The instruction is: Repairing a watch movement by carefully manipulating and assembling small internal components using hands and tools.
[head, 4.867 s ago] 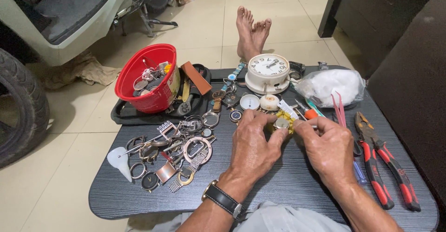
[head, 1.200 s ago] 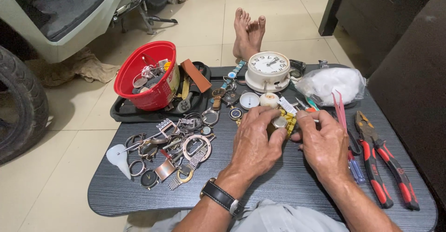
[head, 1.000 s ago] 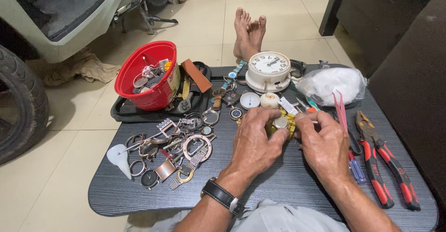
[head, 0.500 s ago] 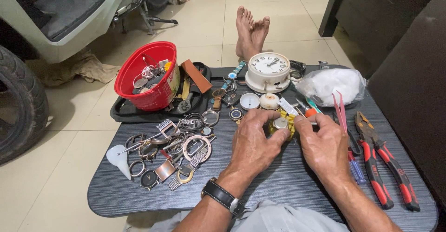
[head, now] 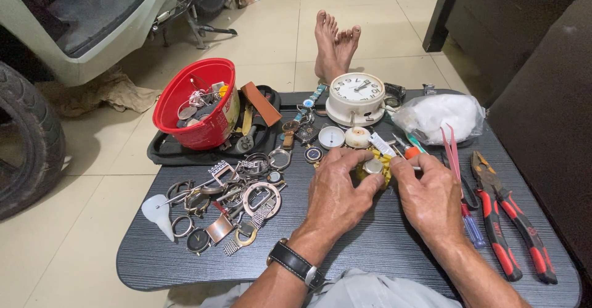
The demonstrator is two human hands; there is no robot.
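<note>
Both hands meet palms down, left hand (head: 336,191) and right hand (head: 428,194) with fingertips pinched together, forearms angled inward; bare feet (head: 335,44) crossed beyond.

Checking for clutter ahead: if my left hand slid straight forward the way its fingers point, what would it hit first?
The left hand points up-right. Past the small round piece it pinches, first comes probably the cream round case, then the white alarm clock; depth is unclear.

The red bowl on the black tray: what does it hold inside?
The red bowl holds a jumble of watch parts: metal cases, bands, a yellow piece. Whatever lies deeper is hidden by the pile and the near wall. It sits on the black tray.
</note>
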